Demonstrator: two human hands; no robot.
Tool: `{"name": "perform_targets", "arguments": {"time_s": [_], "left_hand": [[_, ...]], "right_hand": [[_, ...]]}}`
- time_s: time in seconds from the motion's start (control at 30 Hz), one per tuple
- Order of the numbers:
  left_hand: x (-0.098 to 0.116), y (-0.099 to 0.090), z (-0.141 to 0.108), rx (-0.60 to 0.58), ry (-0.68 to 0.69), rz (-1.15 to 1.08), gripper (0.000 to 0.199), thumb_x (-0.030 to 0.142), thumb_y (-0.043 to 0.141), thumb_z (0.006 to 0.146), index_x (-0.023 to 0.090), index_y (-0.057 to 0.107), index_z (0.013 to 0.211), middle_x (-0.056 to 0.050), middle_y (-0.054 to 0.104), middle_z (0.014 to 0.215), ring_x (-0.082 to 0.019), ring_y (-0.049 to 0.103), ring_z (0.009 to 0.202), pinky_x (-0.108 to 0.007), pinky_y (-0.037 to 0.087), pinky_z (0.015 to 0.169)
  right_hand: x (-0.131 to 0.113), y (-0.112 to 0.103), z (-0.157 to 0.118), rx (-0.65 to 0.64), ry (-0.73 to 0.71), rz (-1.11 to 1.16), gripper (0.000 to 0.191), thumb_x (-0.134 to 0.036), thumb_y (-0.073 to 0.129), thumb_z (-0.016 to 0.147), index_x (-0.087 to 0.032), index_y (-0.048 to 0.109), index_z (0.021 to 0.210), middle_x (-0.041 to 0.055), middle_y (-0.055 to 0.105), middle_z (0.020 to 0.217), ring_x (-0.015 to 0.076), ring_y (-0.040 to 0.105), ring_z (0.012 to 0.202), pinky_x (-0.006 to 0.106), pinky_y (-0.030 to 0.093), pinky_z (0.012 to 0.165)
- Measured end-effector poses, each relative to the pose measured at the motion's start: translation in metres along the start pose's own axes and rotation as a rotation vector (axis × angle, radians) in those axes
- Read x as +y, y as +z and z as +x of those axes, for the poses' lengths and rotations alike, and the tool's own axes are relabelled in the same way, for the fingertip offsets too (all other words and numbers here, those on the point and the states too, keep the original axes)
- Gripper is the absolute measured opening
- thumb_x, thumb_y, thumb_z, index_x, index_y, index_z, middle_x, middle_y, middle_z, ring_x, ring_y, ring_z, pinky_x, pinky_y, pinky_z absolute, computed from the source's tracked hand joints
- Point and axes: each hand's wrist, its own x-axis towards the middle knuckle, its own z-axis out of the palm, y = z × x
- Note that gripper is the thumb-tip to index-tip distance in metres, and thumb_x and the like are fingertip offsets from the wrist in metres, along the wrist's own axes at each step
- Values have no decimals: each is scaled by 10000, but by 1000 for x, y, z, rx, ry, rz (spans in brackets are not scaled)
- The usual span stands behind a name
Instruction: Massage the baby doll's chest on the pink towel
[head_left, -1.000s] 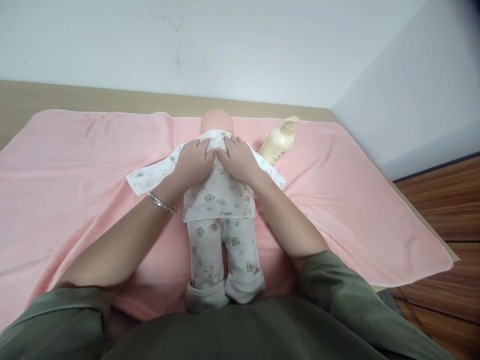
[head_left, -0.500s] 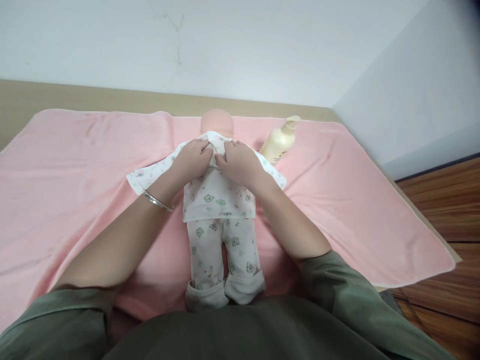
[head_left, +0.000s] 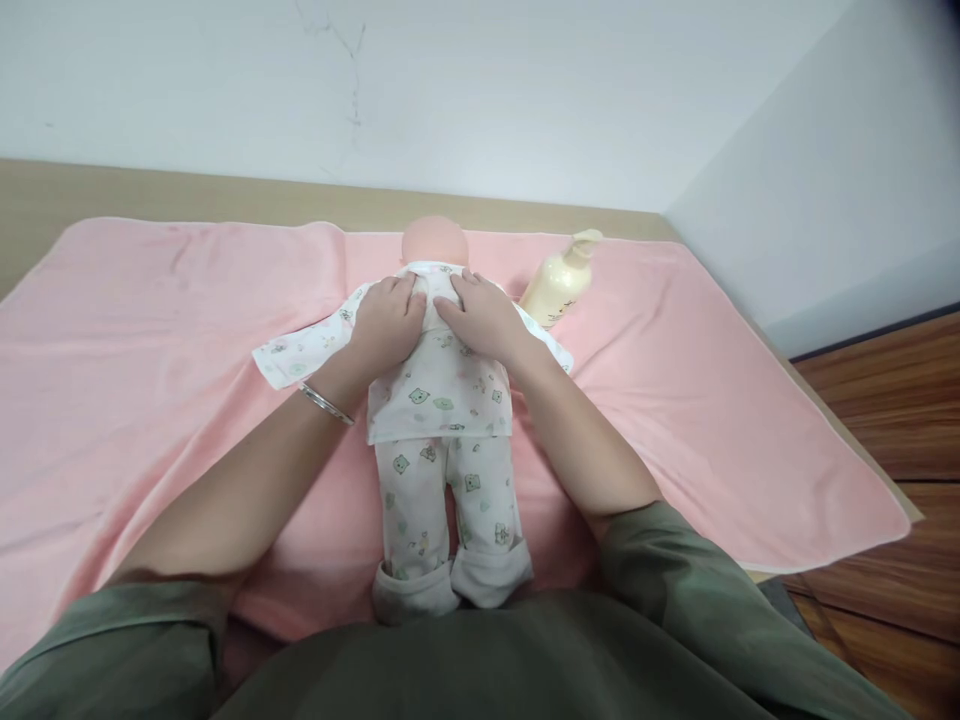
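A baby doll (head_left: 435, 240) lies stretched out with its bald head away from me and no face showing. It wears a white printed shirt (head_left: 442, 395) and matching trousers (head_left: 480, 490) with rolled cuffs. My left hand (head_left: 388, 322) rests on the left side of the upper shirt, thumb and fingers stretched out. On the right side of it lies my right hand (head_left: 480, 315), its fingers extended and its thumb apart. A small gap of cloth shows between the two thumbs. The shirt's sleeves spread out to both sides, partly hidden under my hands and forearms.
Under the doll a pink blanket (head_left: 675, 400) covers most of the wooden tabletop (head_left: 150, 185). A cream pump bottle (head_left: 559, 280) stands to the right of the doll's head. White walls (head_left: 480, 100) rise behind and at right, and brown wood panels (head_left: 900, 400) lie beyond the right edge.
The cloth bunched between my fingers near the collar is let go and now lies smooth. My fingers have straightened and flattened onto the shirt. The doll and bottle stay in place.
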Motion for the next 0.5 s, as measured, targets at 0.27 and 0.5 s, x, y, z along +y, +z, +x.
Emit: {"name": "perform_targets", "arguments": {"time_s": [0.27, 0.5], "left_hand": [[-1, 1, 0, -14, -12, 3, 567, 324, 259, 1018, 74, 612, 1385, -203, 662, 1301, -320, 585, 1227, -508, 447, 1163], [-2, -1, 2, -39, -11, 8, 620, 300, 264, 1013, 83, 516, 1536, -197, 627, 1407, -328, 551, 1309, -536, 415, 1206]], "right_hand": [[13, 11, 6, 49, 7, 108, 585, -441, 384, 1038, -78, 501, 1481, 217, 473, 1626, 383, 456, 1504, 577, 352, 1261], [10, 5, 2, 42, 15, 114, 521, -454, 388, 1048, -86, 591, 1356, 224, 599, 1486, 370, 555, 1384, 547, 419, 1202]]}}
